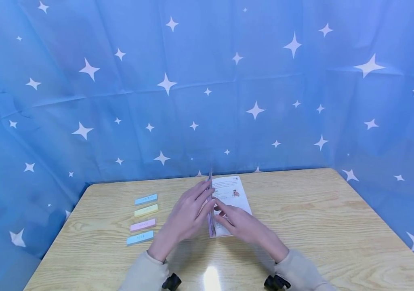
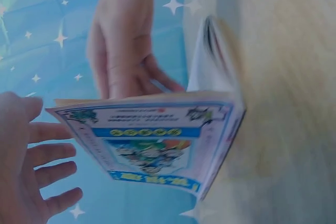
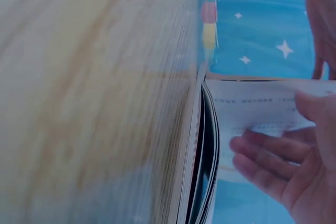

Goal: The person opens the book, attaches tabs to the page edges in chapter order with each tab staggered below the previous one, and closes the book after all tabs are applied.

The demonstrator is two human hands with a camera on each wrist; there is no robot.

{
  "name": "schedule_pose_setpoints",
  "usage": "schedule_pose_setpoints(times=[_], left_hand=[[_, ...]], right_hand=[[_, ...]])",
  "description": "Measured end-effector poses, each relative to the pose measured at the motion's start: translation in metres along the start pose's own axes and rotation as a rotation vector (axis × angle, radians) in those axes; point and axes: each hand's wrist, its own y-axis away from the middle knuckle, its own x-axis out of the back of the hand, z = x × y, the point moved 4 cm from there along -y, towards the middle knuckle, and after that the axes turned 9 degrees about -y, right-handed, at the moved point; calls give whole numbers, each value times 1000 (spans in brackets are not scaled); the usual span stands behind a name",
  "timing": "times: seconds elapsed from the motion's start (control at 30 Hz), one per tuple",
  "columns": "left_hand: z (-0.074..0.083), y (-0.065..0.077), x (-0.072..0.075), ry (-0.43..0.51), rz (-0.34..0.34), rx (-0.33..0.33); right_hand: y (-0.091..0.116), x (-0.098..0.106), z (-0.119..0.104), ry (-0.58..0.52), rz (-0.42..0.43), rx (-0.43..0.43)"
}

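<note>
A thin paperback book (image 1: 228,190) lies partly opened on the table, its right-hand page showing print and a small picture. The illustrated cover (image 2: 152,145) stands nearly upright. On the cover's outer side is my left hand (image 1: 190,208), its fingers extended towards the upper edge; the left wrist view shows this hand (image 2: 31,166) with fingers spread beside the cover. My right hand (image 1: 244,226) is on the inner side, over the page. In the right wrist view, the right hand's (image 3: 294,166) fingers are loosely bent in front of a raised printed page (image 3: 252,108); contact is unclear.
Left of the book, several small paper strips with writing lie in a column: a blue strip (image 1: 146,199), a yellow strip (image 1: 146,210), a pink strip (image 1: 143,225) and another blue strip (image 1: 140,238). A blue star-patterned curtain (image 1: 207,121) hangs behind the wooden table (image 1: 319,218).
</note>
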Motion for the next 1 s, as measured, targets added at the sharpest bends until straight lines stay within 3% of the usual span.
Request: schedule_pose_setpoints(times=[0.27, 0.67, 1.0], left_hand=[[-9, 0, 13, -74, -78, 23], [-21, 10, 7, -311, -225, 111], [-35, 21, -6, -269, -416, 222]], right_hand=[[-1, -11, -2, -7, -122, -77], [-5, -18, -7, 172, -202, -77], [-12, -21, -9, 246, -247, -66]])
